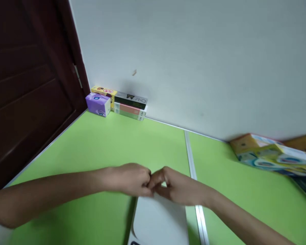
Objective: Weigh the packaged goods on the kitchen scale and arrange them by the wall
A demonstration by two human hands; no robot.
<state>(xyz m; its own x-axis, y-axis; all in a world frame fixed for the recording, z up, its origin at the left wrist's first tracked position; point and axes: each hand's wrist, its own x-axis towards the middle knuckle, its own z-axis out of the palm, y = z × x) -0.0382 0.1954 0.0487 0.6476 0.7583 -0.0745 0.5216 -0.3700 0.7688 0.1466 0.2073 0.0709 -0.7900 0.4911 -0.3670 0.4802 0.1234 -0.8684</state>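
Note:
A white box [160, 217] with rounded dark markings at its lower left lies on the green surface, cut off by the bottom of the view. My left hand [132, 178] comes in from the left, its fingers curled into a fist at the box's far end. Against it, my right hand [170, 185] is closed in a pinch, with a small gap showing between thumb and forefinger. The fingertips of both hands meet above the box's far edge. What they pinch, if anything, is hidden and blurred.
Along the pale wall [193, 68] stand a purple tissue pack [98, 103], a yellow box [104, 90], a black-and-grey box [131, 99] and a red-and-white box [130, 110]. Colourful cartons [272, 154] are stacked at right. A metal strip [190, 153] crosses the green surface [112, 143]. A dark door [28, 85] is at left.

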